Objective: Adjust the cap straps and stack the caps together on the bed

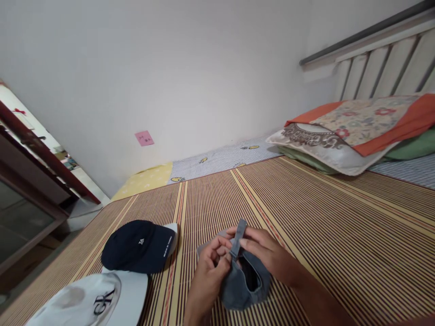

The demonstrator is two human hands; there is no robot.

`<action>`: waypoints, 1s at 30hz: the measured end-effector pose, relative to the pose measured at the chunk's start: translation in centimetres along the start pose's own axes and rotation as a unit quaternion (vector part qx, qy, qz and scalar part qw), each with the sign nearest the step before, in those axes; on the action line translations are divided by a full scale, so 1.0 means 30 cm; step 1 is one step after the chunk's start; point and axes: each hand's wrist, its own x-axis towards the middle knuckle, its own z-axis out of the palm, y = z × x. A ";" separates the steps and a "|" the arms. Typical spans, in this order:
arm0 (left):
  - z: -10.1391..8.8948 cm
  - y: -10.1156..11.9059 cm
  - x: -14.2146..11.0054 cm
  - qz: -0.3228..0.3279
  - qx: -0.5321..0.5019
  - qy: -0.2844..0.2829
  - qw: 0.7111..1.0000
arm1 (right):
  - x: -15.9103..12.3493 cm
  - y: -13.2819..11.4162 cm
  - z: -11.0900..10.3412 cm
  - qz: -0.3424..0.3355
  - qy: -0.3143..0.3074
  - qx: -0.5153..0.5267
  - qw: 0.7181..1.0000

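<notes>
**Strap of a grey cap under adjustment**

Both hands pinch the grey cap [245,280] low on the bamboo mat [340,226]: left hand [210,267] grips the rear band, right hand [263,251] holds the strap [238,237] upright. Next, I judge, comes feeding it through, needing steady fingertips.

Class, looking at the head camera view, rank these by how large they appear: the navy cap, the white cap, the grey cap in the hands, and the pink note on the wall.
1. White cap, though it lies nearest the camera and is cut off by the frame.
2. Navy cap.
3. Grey cap, partly hidden by the left hand and right hand, so its place is unsure.
4. Pink note.
</notes>
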 end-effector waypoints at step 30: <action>-0.179 -0.142 0.076 0.023 0.076 0.310 0.947 | 0.053 0.176 -0.124 0.062 0.155 0.046 0.985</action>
